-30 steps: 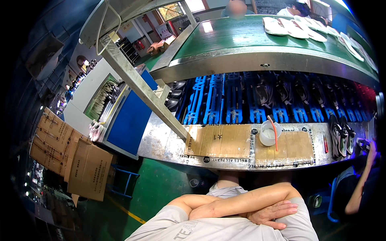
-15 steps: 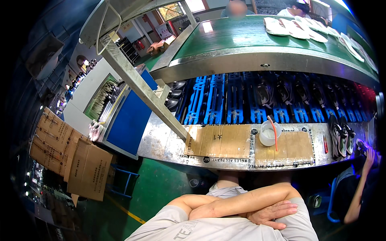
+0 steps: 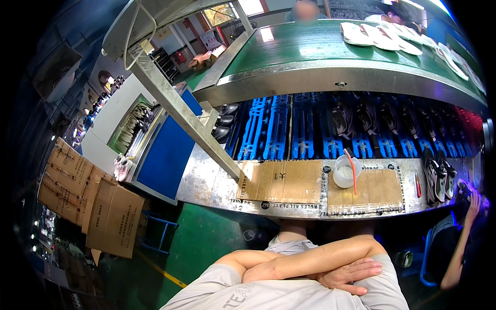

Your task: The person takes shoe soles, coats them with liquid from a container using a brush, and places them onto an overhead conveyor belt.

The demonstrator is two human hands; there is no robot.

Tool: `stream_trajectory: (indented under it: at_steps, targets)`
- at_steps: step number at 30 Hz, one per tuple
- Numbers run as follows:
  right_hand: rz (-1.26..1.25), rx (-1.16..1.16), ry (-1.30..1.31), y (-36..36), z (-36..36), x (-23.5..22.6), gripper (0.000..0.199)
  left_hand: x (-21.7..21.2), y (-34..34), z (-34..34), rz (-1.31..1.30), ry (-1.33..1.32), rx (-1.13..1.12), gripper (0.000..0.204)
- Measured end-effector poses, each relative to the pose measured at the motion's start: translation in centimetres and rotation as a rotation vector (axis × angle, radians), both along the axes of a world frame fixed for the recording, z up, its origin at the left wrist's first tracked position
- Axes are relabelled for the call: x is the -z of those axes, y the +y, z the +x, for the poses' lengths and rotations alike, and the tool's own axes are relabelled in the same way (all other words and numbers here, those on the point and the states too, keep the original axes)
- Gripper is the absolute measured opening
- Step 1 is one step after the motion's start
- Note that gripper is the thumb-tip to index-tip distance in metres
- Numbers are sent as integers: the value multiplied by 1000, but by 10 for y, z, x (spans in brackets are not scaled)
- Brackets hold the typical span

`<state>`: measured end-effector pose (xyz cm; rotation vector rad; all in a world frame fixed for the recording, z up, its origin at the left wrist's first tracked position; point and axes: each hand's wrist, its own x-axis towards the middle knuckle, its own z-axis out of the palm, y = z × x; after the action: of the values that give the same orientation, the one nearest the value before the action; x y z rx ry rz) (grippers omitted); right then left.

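Observation:
My arms are crossed over my shirt front. My left hand (image 3: 351, 276) lies flat by my right upper arm, fingers stretched out and holding nothing. The right hand (image 3: 256, 273) is tucked in at the left elbow, its fingers hidden. Ahead of me, on a metal bench, stands a translucent plastic cup (image 3: 345, 173) with a red-handled stick (image 3: 352, 168) leaning in it. It rests by the edge of a cardboard sheet (image 3: 367, 191); another cardboard sheet (image 3: 284, 181) lies to the left. Neither hand touches these.
Black-and-white shoes (image 3: 436, 178) and a red pen-like tool (image 3: 418, 185) sit at the bench's right. Behind run blue carriers (image 3: 302, 129), some bearing shoes. White shoe pieces (image 3: 380, 39) lie on the green belt (image 3: 294, 46) above. A co-worker's arm (image 3: 465, 232) is at right; cartons (image 3: 113, 219) stand left.
My arms and hands have stayed still. The carriers with shoes and the white pieces have shifted slightly right. A person at the far right back has lowered their head and moved right.

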<state>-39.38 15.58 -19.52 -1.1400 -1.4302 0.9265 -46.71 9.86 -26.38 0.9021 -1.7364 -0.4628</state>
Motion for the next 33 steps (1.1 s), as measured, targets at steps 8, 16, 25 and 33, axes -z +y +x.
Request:
stream_trajectory:
  at_steps: [8,16,25,33]
  targets:
    - [0,-16,-27,9,0,2,31,2,1,-1,-2,1,-4,75]
    - [-1,-33,-52,10,1,5,31,1,0,0,-31,8,-2,75]
    - [-1,-56,-84,12,4,2,30,-1,1,-1,0,38,-15,73]
    - [26,-45,-134,0,-9,-3,30,-6,-2,-15,58,-15,10,74]
